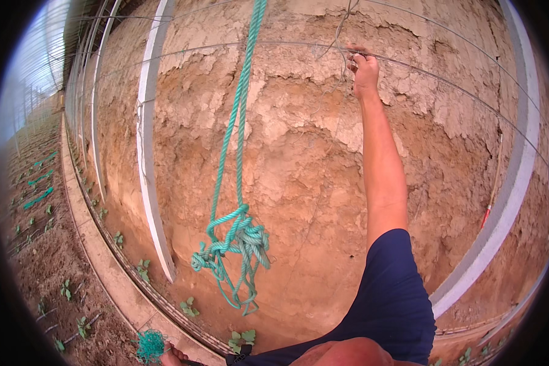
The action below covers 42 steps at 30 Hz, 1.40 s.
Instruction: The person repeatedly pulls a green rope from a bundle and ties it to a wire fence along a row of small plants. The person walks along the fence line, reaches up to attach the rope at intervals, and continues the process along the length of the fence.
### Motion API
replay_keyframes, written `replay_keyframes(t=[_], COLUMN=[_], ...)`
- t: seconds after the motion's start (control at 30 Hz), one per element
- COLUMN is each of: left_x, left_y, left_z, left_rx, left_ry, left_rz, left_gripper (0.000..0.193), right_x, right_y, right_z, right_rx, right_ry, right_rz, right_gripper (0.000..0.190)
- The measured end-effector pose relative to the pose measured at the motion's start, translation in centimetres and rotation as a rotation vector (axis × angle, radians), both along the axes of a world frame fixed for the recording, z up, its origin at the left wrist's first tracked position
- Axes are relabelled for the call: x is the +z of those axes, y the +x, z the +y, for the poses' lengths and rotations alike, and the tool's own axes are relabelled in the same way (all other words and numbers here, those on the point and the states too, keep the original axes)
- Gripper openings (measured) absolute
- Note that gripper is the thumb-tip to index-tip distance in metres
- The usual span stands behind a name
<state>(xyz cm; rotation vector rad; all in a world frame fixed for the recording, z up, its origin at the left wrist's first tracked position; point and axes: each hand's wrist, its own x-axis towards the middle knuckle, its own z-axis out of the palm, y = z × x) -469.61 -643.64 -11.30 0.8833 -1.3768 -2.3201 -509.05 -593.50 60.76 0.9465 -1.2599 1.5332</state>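
Note:
My right hand (366, 68) is raised at arm's length in front of an earthen wall, its fingers closed around a horizontal metal wire (421, 68). A thinner loose wire (340, 39) hangs down beside those fingers. Low at the left, my left hand (170, 355) grips a bundle of teal twine (150, 346), partly cut off by the frame's bottom edge. Between the two hands a thick green rope (244, 100) hangs from above and ends in a knotted tangle (238, 242).
Pale posts (147, 137) stand along the cracked wall (297, 183), another post (508, 219) at right. A paved strip (119, 293) runs along the wall's foot, beside a soil bed (41, 261) with young plants (83, 325). Translucent roofing (32, 59) slopes at far left.

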Motion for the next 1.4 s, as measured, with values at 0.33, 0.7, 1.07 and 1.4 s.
replay_keyframes(t=[0.33,0.7,1.07,1.4], left_x=[3.0,3.0,2.8,1.6], left_y=[0.5,0.9,1.8,1.0], left_z=[0.9,0.9,0.7,-1.2], left_rx=[0.058,0.064,0.073,0.059], left_ry=[0.085,0.088,0.086,0.072], left_rz=[-0.043,-0.024,-0.006,-0.014], left_gripper=[0.034,0.034,0.033,0.033], right_x=[-0.3,0.1,1.3,-0.9], right_y=[-0.7,-1.7,-1.8,6.1], right_z=[-0.6,-0.1,-1.2,-0.4], right_rx=[0.056,0.076,0.1,-1.295], right_ry=[-0.045,-0.029,-0.179,-0.123], right_rz=[0.084,0.129,0.142,0.521], right_gripper=[0.023,0.017,0.016,0.012])
